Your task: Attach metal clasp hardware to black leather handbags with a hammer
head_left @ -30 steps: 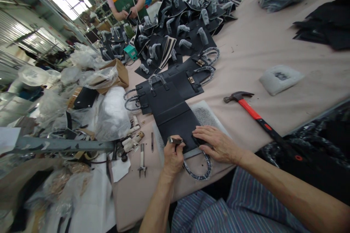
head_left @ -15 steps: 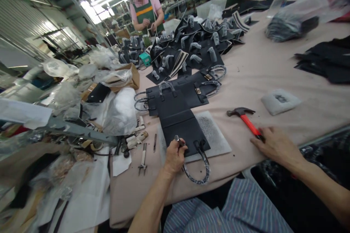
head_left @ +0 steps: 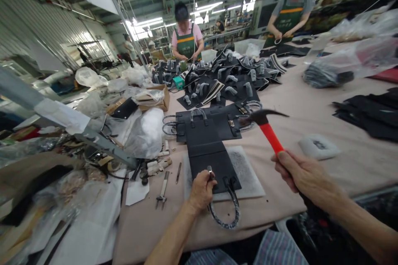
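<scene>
My left hand (head_left: 202,190) is closed around a short metal punch (head_left: 209,169), held upright over the black bag panel (head_left: 209,159). The punch's lower end is hidden by my fingers. From the panel's near edge a plastic-wrapped handle (head_left: 231,223) loops toward me. The panel rests partly on a pale square slab (head_left: 251,178). To the right, my right hand (head_left: 300,169) grips a claw hammer (head_left: 270,134) by its red and black handle, head raised above the table.
Left of the slab lie a caliper-like metal tool (head_left: 162,192) and a thin metal rod (head_left: 178,172). More bag panels (head_left: 214,112) and a heap of black pieces (head_left: 230,76) lie beyond. A small wrapped block (head_left: 319,147) sits right. Two people in aprons (head_left: 186,43) stand across the table.
My right hand has closed on the hammer and lifted it off the table. My left hand keeps the punch on the panel. The view has tilted upward.
</scene>
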`<state>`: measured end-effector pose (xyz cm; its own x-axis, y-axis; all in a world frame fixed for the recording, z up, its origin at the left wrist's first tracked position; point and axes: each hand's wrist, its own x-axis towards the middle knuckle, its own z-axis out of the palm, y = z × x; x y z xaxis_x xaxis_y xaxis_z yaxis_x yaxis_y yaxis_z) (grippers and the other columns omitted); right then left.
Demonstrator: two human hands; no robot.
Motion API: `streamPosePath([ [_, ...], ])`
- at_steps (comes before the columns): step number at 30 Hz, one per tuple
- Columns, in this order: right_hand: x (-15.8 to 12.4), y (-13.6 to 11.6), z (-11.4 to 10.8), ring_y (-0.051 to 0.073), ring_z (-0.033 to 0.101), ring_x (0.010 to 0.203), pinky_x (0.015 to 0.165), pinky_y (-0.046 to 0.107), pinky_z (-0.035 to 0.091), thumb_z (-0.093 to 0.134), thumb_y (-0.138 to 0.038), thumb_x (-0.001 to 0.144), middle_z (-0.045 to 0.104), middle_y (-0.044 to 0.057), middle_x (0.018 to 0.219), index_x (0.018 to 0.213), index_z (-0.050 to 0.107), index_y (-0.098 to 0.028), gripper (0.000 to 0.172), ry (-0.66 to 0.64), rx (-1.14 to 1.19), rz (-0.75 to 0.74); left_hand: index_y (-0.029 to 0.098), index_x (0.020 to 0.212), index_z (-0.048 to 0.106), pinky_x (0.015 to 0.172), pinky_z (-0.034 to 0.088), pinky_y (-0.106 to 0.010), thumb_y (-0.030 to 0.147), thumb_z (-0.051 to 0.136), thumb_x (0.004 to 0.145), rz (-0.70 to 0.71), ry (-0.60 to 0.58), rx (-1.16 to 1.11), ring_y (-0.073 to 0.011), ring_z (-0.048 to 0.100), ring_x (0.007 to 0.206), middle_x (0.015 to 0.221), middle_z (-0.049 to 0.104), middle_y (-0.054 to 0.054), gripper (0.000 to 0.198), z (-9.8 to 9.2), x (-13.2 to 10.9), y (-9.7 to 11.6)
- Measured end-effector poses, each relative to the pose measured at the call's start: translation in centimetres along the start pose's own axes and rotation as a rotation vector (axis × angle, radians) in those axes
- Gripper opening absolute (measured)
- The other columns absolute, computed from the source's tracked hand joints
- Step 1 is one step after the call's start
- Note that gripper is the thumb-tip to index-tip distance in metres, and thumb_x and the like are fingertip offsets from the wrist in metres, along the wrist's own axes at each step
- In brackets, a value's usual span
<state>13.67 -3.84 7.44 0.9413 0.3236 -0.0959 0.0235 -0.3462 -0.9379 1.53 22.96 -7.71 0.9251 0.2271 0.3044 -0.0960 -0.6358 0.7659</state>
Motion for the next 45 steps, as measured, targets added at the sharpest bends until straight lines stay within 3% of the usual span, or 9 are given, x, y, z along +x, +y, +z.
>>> streamPosePath([
  [4, -1.3, -4.2, 1.8, 0.014, 0.049, 0.046, 0.046, 0.028, 0.033, 0.039, -0.054, 0.101, 0.052, -0.001, 0.055, 0.077, 0.051, -0.023, 0.041, 0.089, -0.478, -0.623, 0.02, 0.096, 0.061, 0.082, 0.05, -0.032, 0.01, 0.055, 0.088, 0.01, 0.003, 0.004, -0.0203, 0.063, 0.088, 0.092, 0.067, -0.004, 0.015, -0.1, 0.1, 0.2],
  [7, -1.8, -3.9, 3.1, 0.014, 0.047, 0.04, 0.045, 0.032, 0.023, 0.033, -0.041, 0.105, 0.056, 0.0, 0.054, 0.076, 0.051, -0.023, 0.039, -0.095, -0.757, -0.819, 0.021, 0.095, 0.061, 0.083, 0.049, -0.032, 0.009, 0.056, 0.087, 0.011, 0.0, 0.033, -0.0206, 0.063, 0.088, 0.091, 0.067, -0.004, 0.015, 0.0, 0.2, 0.2],
  [10, -2.2, -3.7, 3.2, 0.014, 0.046, 0.04, 0.045, 0.032, 0.02, 0.035, -0.04, 0.105, 0.056, -0.001, 0.053, 0.078, 0.051, -0.023, 0.037, -0.156, -0.847, -0.81, 0.021, 0.094, 0.06, 0.083, 0.049, -0.033, 0.008, 0.057, 0.086, 0.004, 0.002, 0.031, -0.0206, 0.063, 0.087, 0.09, 0.067, -0.004, 0.016, 0.1, 0.2, 0.2],
  [15, -2.9, -3.8, 2.4, 0.013, 0.045, 0.042, 0.047, 0.029, 0.03, 0.035, -0.042, 0.106, 0.049, -0.004, 0.054, 0.08, 0.049, -0.023, 0.034, 0.101, -0.623, -0.761, 0.02, 0.095, 0.059, 0.084, 0.049, -0.033, 0.009, 0.055, 0.088, 0.022, -0.005, -0.004, -0.0208, 0.062, 0.089, 0.092, 0.066, -0.005, 0.014, 0.0, 0.2, 0.2],
  [20, -3.0, -4.6, 1.5, 0.013, 0.043, 0.037, 0.043, 0.031, 0.019, 0.042, -0.04, 0.104, 0.053, -0.004, 0.05, 0.075, 0.047, -0.024, 0.033, -0.197, -0.87, -0.783, 0.02, 0.092, 0.059, 0.081, 0.048, -0.033, 0.008, 0.056, 0.086, 0.023, -0.009, 0.041, -0.0209, 0.061, 0.086, 0.089, 0.065, -0.005, 0.014, 0.0, 0.2, 0.2],
  [25, -3.5, -6.2, 1.7, 0.012, 0.046, 0.042, 0.046, 0.027, 0.03, 0.035, -0.042, 0.106, 0.05, -0.005, 0.054, 0.082, 0.048, -0.023, 0.033, 0.103, -0.582, -0.745, 0.02, 0.092, 0.059, 0.085, 0.049, -0.034, 0.008, 0.054, 0.087, 0.046, -0.008, 0.044, -0.0214, 0.061, 0.09, 0.091, 0.065, -0.006, 0.014, 0.1, 0.2, 0.3],
  [30, -2.7, -1.3, 1.2, 0.014, 0.043, 0.038, 0.046, 0.032, 0.017, 0.043, -0.047, 0.101, 0.053, -0.002, 0.051, 0.074, 0.05, -0.023, 0.037, -0.226, -0.898, -0.599, 0.021, 0.092, 0.059, 0.083, 0.05, -0.034, 0.01, 0.054, 0.087, 0.043, -0.003, 0.055, -0.0215, 0.063, 0.089, 0.091, 0.066, -0.006, 0.013, 0.0, 0.2, 0.3],
  [38, 2.7, 10.8, -2.6, 0.018, 0.053, 0.043, 0.046, 0.029, 0.036, 0.034, -0.043, 0.1, 0.056, 0.002, 0.054, 0.073, 0.054, -0.021, 0.041, -0.104, -0.694, 0.07, 0.021, 0.093, 0.061, 0.083, 0.051, -0.033, 0.013, 0.054, 0.089, 0.016, -0.003, 0.018, -0.0205, 0.064, 0.089, 0.091, 0.066, -0.005, 0.012, -0.2, 0.2, 0.5],
  [45, 2.5, 12.2, 1.4, 0.036, 0.058, 0.123, 0.101, 0.053, 0.047, 0.052, -0.032, 0.096, 0.059, 0.024, 0.136, 0.131, 0.056, -0.011, 0.041, 0.075, -0.821, -0.532, 0.019, 0.11, 0.063, 0.087, 0.052, -0.034, 0.018, 0.054, 0.092, -0.019, -0.039, -0.06, -0.02, 0.066, 0.093, 0.099, 0.07, -0.006, 0.02, -1.1, 0.5, 1.5],
])
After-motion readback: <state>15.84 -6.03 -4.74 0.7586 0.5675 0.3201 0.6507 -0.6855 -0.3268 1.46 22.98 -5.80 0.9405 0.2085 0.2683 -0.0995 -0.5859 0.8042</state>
